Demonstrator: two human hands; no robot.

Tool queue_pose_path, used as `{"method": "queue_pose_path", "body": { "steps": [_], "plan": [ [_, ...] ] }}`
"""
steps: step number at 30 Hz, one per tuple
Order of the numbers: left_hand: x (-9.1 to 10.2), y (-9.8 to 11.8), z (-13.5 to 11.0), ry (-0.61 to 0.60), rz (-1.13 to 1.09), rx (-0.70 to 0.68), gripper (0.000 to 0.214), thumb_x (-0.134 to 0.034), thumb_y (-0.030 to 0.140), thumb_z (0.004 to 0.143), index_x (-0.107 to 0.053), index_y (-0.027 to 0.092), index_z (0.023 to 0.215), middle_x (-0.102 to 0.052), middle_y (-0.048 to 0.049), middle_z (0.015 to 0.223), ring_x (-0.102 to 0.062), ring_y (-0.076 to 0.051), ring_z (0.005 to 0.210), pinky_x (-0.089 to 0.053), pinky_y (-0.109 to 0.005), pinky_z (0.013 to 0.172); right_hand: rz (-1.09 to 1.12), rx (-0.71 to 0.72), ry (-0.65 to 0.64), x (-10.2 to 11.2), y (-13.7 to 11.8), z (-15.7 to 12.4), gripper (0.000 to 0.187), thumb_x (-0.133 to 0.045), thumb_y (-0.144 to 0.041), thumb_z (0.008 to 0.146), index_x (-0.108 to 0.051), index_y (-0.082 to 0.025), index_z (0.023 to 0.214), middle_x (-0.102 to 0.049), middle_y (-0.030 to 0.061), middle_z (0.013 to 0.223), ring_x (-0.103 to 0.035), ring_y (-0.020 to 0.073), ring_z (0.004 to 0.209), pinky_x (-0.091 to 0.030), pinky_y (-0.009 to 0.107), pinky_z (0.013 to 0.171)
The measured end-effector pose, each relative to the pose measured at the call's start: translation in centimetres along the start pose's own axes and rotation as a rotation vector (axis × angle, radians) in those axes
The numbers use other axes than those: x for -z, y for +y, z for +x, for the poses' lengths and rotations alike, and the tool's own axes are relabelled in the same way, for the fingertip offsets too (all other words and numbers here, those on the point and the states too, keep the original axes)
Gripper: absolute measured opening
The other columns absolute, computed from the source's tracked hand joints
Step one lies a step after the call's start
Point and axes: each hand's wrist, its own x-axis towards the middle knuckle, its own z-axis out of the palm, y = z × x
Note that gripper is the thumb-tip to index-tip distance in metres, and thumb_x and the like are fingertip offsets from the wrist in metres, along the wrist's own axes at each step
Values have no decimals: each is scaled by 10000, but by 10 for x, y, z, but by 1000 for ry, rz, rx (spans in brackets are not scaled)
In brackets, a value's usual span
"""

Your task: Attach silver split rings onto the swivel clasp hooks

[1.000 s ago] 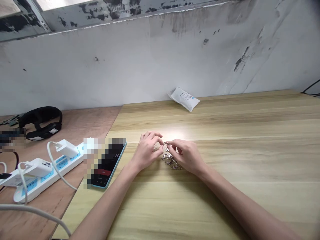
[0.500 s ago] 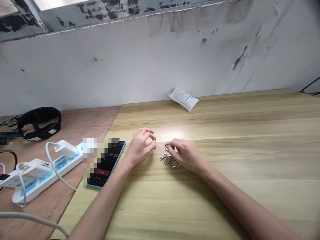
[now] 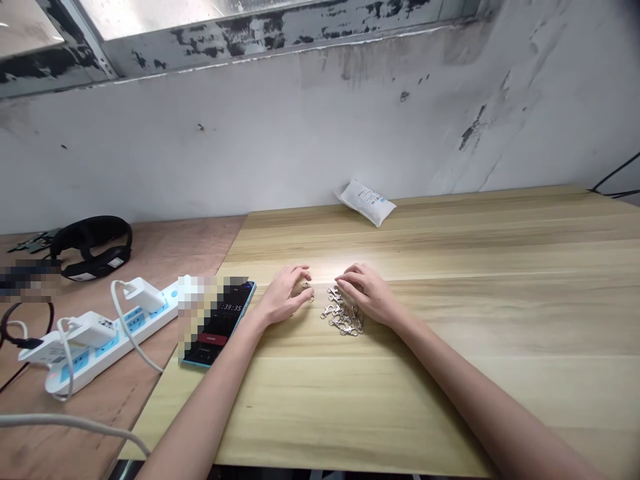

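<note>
Small silvery clasps (image 3: 343,320), like lobster clasps, lie in a loose pile on the wooden table. My right hand (image 3: 369,293) is at the pile's upper right, with thumb and index tips pressed together just above the topmost clasp. Whether anything tiny sits in that pinch cannot be made out. To the left of the pile, my left hand (image 3: 286,295) rests with fingers curved and the thumb apart from them. A few small metal rings (image 3: 309,291) show in the gap by its fingertips, partly hidden by the hand.
A phone (image 3: 220,323) showing a timer lies by my left forearm. Further left are a white power strip (image 3: 130,327) with plugs and cables, and a black head strap (image 3: 93,247). A white packet (image 3: 367,202) lies at the back against the wall.
My right hand has drawn up off the pile, so more clasps show. My left thumb and index finger have spread apart from a near-closed ring. The view has tilted slightly.
</note>
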Motion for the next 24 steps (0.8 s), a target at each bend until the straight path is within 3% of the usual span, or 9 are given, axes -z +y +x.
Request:
{"method": "queue_pose_path", "body": {
  "steps": [3, 7, 12, 17, 21, 24],
  "plan": [
    [-15, 3, -3, -39, 43, -34, 398, -530, 413, 919, -544, 207, 1258, -486, -121, 1439, -413, -253, 1367, -309, -486, 1140, -23, 105, -91, -3, -9, -2, 342, -484, -420, 971, -650, -213, 1187, -640, 108, 1193, -562, 234, 1127, -429, 409, 961],
    [-27, 4, -10, -68, 112, -39, 419, -375, 316, 992, -446, 201, 1388, -422, -113, 1506, -346, -212, 1426, -238, -480, 1196, -112, 208, -200, -13, -23, -8, 453, -433, -430, 986, -542, -176, 1345, -510, 135, 1424, -430, 278, 1345, -338, 481, 1109],
    [-29, 11, -31, -75, 121, -52, 431, -275, 260, 1016, -428, 187, 1413, -393, -100, 1527, -332, -178, 1435, -260, -431, 1207, -122, 145, -237, -17, -40, -25, 483, -263, -355, 1037, -511, -130, 1386, -470, 113, 1473, -375, 240, 1402, -302, 458, 1165],
    [-30, 30, -65, -52, 170, -15, 458, -308, 305, 1005, -404, 174, 1433, -346, -92, 1554, -267, -195, 1464, -259, -419, 1212, -215, 106, -214, -16, -57, -61, 515, -339, -419, 1010, -483, -128, 1409, -426, 133, 1500, -333, 253, 1426, -283, 476, 1178],
    [-33, 40, -80, 56, 251, 147, 637, -413, 469, 957, -293, 146, 1492, -246, -133, 1588, -154, -275, 1493, -159, -532, 1219, -308, 41, -147, -22, -61, -75, 653, -390, -553, 956, -390, -156, 1475, -306, 144, 1561, -222, 301, 1465, -197, 556, 1186],
    [-38, 40, -72, 45, 245, 279, 742, -412, 557, 931, -274, 96, 1496, -223, -183, 1583, -161, -306, 1487, -167, -552, 1208, -336, -54, -145, -29, -60, -67, 783, -387, -645, 916, -330, -134, 1506, -270, 173, 1568, -191, 329, 1470, -206, 575, 1169]
  ]
}}
